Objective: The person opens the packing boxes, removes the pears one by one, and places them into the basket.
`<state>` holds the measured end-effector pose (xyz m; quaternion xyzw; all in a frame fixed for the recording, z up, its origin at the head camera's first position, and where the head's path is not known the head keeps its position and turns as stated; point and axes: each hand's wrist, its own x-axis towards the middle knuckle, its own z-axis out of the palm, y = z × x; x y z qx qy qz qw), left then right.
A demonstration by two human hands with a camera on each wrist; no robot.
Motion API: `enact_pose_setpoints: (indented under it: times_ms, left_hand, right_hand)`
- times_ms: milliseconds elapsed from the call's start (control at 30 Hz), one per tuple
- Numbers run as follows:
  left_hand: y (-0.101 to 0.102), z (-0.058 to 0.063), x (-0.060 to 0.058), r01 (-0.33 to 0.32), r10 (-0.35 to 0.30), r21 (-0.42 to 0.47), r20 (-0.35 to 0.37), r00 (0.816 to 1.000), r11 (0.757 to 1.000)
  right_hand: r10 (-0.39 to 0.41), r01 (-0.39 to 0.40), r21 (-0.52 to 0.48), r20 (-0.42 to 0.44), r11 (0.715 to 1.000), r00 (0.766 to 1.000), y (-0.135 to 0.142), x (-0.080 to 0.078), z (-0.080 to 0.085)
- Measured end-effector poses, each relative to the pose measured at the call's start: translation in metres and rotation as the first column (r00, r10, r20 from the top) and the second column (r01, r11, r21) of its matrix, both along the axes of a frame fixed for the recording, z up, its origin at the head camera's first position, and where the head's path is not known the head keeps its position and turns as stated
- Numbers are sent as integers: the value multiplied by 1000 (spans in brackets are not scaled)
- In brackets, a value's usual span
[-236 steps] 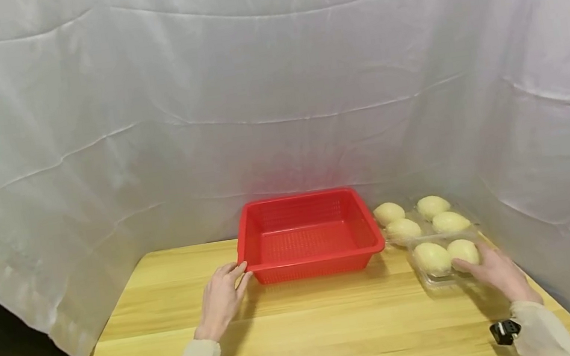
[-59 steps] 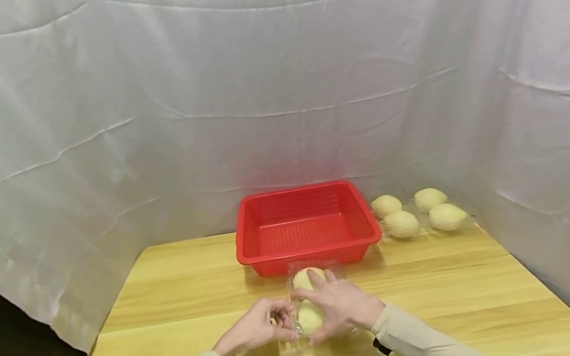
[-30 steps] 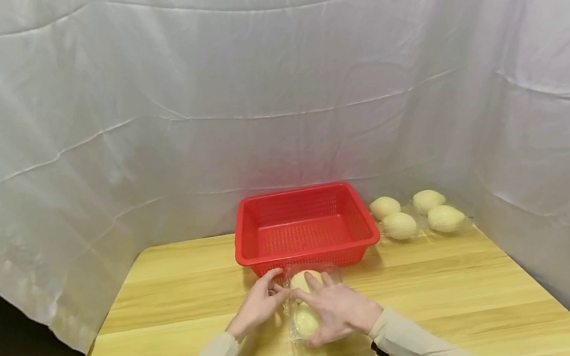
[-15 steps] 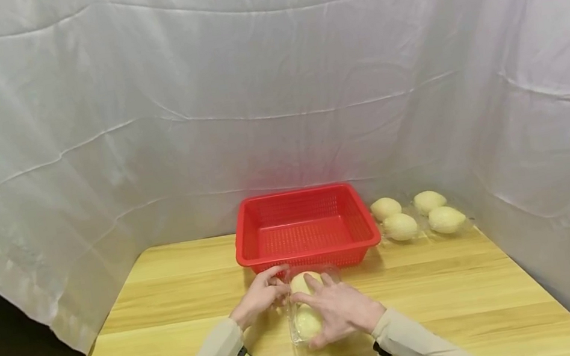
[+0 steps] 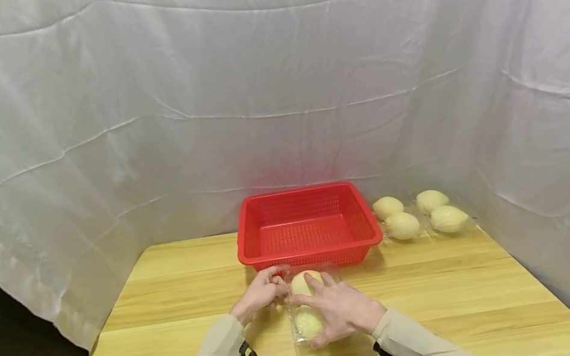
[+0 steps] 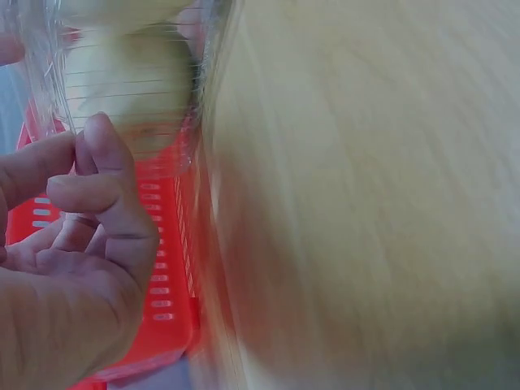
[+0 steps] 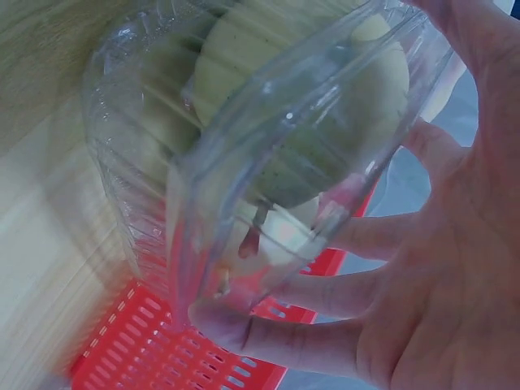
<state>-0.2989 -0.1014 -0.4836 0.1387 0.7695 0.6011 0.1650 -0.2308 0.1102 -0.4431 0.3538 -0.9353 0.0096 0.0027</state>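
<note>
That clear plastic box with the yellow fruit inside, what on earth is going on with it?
A person has both hands on the clear box, which holds two yellow fruits. The right hand keeps its grip over the top, while the left hand pinches the left edge. The red basket stands just beyond, with four more fruits to its right.

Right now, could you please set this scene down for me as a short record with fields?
left hand: pinches the clamshell's edge
right hand: holds the clamshell, fingers spread
clear plastic clamshell: two pale yellow fruits visible inside
red perforated basket: behind the clamshell
four more fruits: right of the basket
surface: wood-grain table
</note>
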Motion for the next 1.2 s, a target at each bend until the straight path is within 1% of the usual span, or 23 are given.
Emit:
enact_pose_setpoints:
  times_ms: [300, 567, 667, 900, 1200]
  left_hand:
    - [1, -5, -1, -11, 11, 22, 17, 1000, 1000]
    - [3, -8, 1, -32, 33, 33, -14, 999, 999]
    - [3, -8, 1, -44, 45, 30, -14, 999, 999]
    - [3, -4, 1, -53, 52, 19, 11, 999, 998]
    - [5, -2, 0, -85, 85, 19, 11, 996, 996]
  right_hand:
    - [-3, 3, -8, 2, 1000, 1000, 1, 1, -1]
    - [3, -3, -8, -12, 1000, 1000, 2, 1, -1]
    - [-1, 1, -16, -10, 1000, 1000, 2, 1, -1]
    - [-25, 26, -32, 33, 999, 999, 1, 2, -2]
    - [-28, 29, -36, 28, 999, 999, 2, 2, -1]
